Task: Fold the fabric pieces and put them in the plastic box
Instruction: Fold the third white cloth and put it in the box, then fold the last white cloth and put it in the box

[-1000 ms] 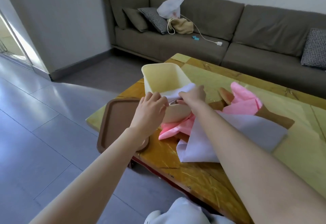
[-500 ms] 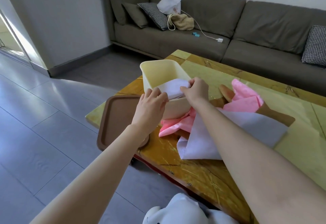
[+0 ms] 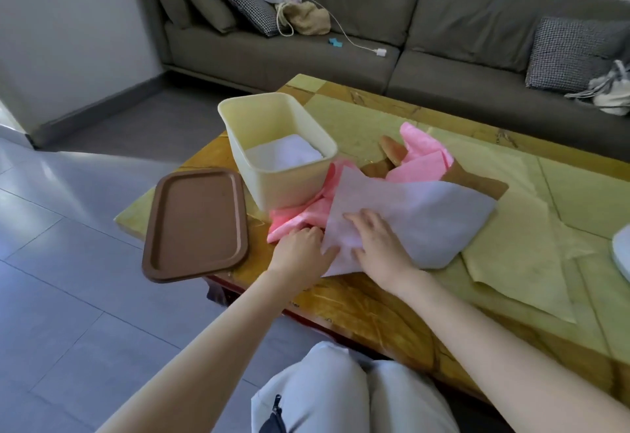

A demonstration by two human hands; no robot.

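Pressing the lavender cloth (image 3: pixel 409 214): your right hand (image 3: pixel 378 245), fingers straight. Left hand (image 3: pixel 300 248), fingers curled at its edge, grip unclear. Yellow counter (image 3: pixel 361 115), grey sofa (image 3: pixel 443 68).

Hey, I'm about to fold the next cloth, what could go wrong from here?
The cream plastic box seems to sit on the crumpled pink fabric; tugging that could drag or tip it. The brown rectangular lid overhangs the yellow wooden table edge near your left hand; a nudge may knock it off.
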